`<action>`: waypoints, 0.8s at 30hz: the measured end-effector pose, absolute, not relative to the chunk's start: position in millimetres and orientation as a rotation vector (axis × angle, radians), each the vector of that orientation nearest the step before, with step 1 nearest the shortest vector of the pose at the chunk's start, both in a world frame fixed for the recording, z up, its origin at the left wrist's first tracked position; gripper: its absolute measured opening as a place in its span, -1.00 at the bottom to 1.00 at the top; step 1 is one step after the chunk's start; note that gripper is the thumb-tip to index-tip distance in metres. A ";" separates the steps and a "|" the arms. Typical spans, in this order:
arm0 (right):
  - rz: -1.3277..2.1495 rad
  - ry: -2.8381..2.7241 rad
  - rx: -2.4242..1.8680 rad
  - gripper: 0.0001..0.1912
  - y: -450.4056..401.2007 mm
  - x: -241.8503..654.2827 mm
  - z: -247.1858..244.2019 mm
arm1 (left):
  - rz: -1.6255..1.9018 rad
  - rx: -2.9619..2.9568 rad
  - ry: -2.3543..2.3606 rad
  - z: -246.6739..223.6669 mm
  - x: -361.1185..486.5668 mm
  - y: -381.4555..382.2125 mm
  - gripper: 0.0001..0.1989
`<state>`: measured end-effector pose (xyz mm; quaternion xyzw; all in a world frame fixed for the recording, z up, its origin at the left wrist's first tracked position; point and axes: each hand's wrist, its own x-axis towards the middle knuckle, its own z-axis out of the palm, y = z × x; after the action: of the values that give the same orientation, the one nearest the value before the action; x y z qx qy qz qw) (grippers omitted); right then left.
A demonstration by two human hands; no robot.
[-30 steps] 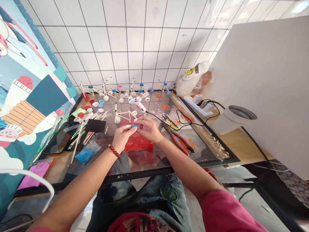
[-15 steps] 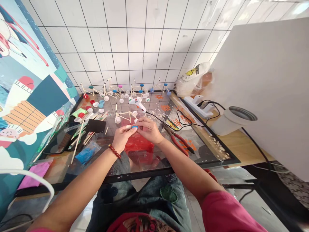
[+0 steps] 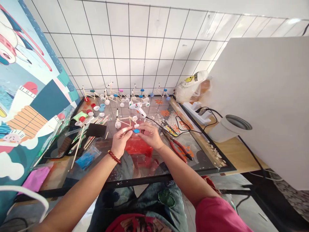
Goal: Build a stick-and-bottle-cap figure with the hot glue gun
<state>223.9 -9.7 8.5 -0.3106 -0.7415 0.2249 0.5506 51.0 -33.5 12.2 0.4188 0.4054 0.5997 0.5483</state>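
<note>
A small blue piece (image 3: 136,131) sits between the fingertips of both hands above the glass table. My left hand (image 3: 121,139), with a red bead bracelet on its wrist, is pinched at the left side of the piece. From the right, my right hand (image 3: 151,134) grips it with thumb and fingers. Just beyond the hands stands a small stick frame (image 3: 125,120) with white caps at its foot. Behind that, a white glue gun (image 3: 138,108) rests on the glass, its black cable running right.
Several stick models with coloured caps (image 3: 142,90) line the back edge. Sticks, a black card (image 3: 96,130) and bags lie left. Red-handled pliers (image 3: 179,148), a power strip (image 3: 198,112) and a white container (image 3: 228,129) are at right.
The camera view has tilted slightly upward, so the scene sits lower. Both hands have parted a little, and more of the blue piece shows between them.
</note>
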 end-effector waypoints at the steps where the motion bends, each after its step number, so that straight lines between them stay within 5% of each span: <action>1: 0.548 -1.748 -0.751 -0.73 -9.9 224.1 8.8 | 1.439 1.001 0.968 11.2 50.8 -33.1 -0.54; 14: 0.750 -1.711 -0.871 -0.81 -14.8 223.6 9.5 | 1.407 1.206 1.058 -2.2 47.1 -28.2 -0.71; 24: 0.842 -1.697 -0.874 -0.80 -19.3 224.6 14.4 | 1.349 1.074 1.106 -1.0 46.7 -29.7 -0.61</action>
<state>224.6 -19.3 14.4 -0.3619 -0.7026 0.3488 0.5037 46.7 -29.7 -1.0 0.4480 0.4614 0.5624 0.5196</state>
